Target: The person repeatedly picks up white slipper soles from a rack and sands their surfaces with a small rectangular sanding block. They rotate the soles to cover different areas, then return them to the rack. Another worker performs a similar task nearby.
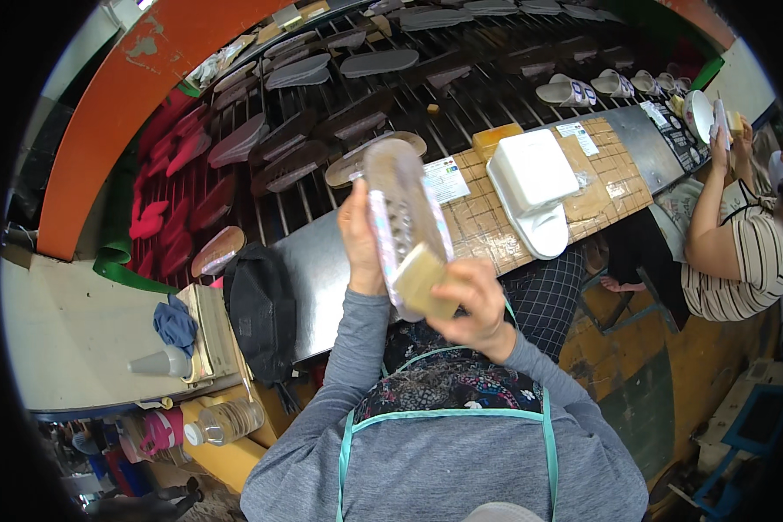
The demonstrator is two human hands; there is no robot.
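Note:
My left hand (362,235) grips the edge of a shoe sole (393,178), holding it tilted up above the near edge of the bench. The sole is brownish on its face, with a pale, shiny, pinkish rim. In my right hand (476,304) is a yellowish sponge (424,280), its fingers closed round one end. The sponge lies against the lower part of the sole and hides it there. To the right of the sole, a white plastic container (533,170) stands on the taped cardboard (613,187), an orange-yellow sponge block (496,139) behind it.
Beyond the bench, a rack of metal bars (461,109) carries many soles and several white slide sandals (566,90). A black bag (261,313) hangs at the left, near a plastic bottle (226,422). At far right, a co-worker in a striped top (731,270) holds things up.

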